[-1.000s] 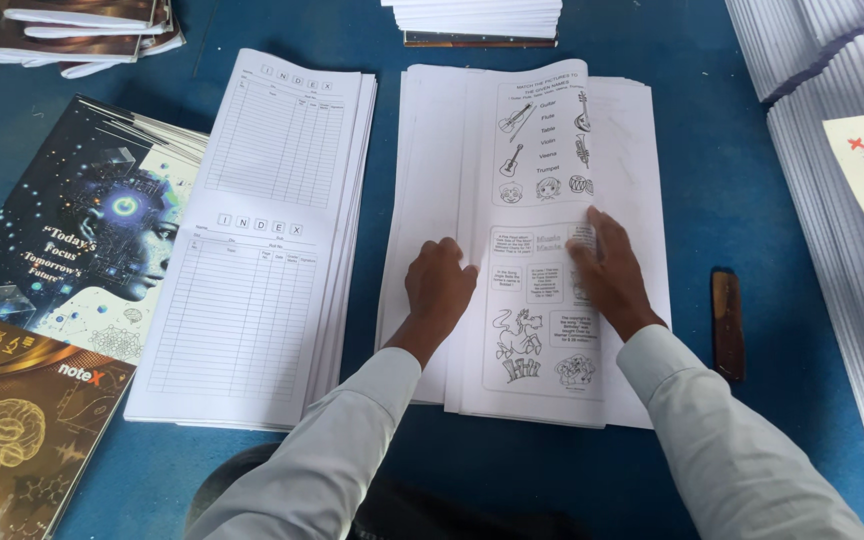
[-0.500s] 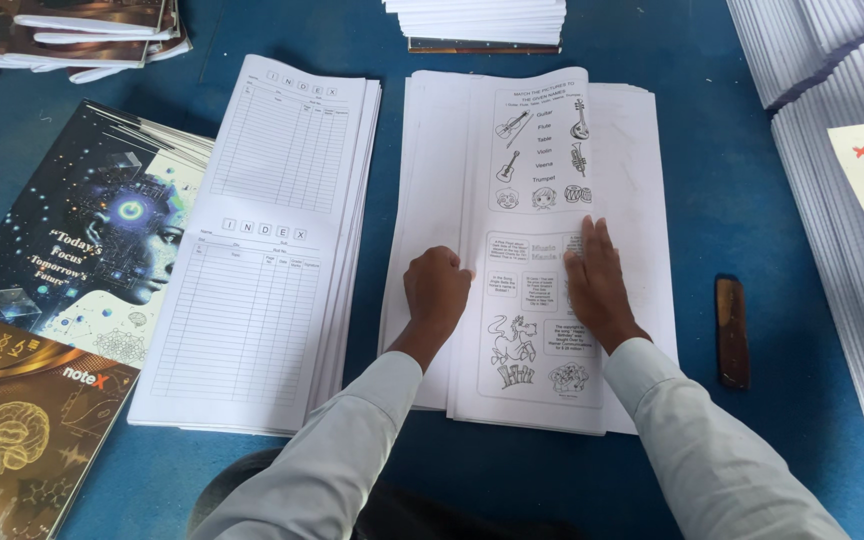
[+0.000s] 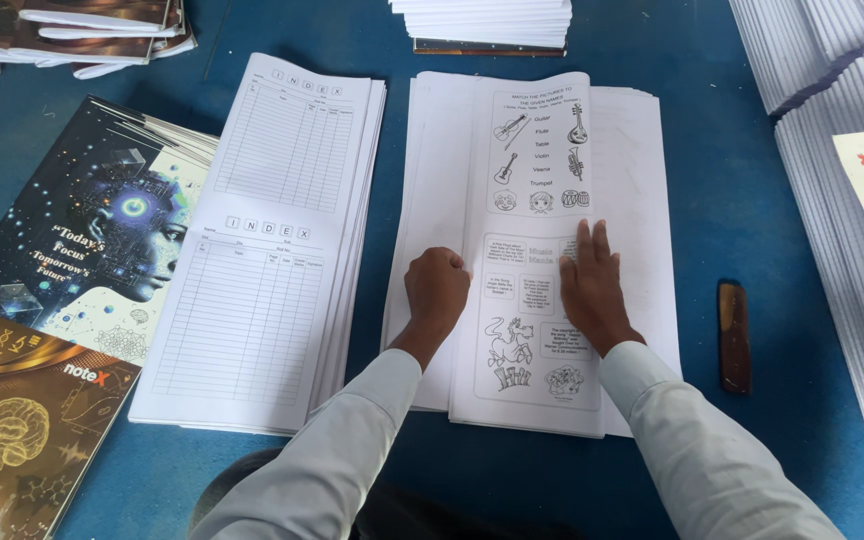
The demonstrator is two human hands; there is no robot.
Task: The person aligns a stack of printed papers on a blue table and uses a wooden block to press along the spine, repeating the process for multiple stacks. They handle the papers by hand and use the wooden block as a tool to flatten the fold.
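Printed sheets [image 3: 537, 160] with line drawings of musical instruments and cartoon figures lie in a tall stack at the middle of a blue table [image 3: 742, 200], and both of a worker's hands press down on the top page. The left hand [image 3: 438, 290] is curled into a loose fist, knuckles resting on the paper near the stack's left half; it grips nothing. The right hand [image 3: 592, 285] lies flat and open, fingers together and pointing away from the worker, palm on the lower panel of the page. Both arms wear pale long sleeves [image 3: 697, 450].

Just beside the stack to the left sits a second pile of ruled index sheets [image 3: 272, 240], its edges fanned slightly (the top page carries two lined tables, one above the other). Farther left, glossy book covers [image 3: 82, 250] showing a face in profile against a dark, starry blue lie overlapped, with brown and gold covers [image 3: 12, 420] bearing a brain drawing below them. A small dark brown wooden piece [image 3: 734, 335] rests on the table to the right of the hands, apart from the stack. White paper stacks [image 3: 832, 150] run along the right edge, more white sheets [image 3: 482, 18] sit at the top, and closed booklets [image 3: 92, 25] are heaped at the upper left corner.
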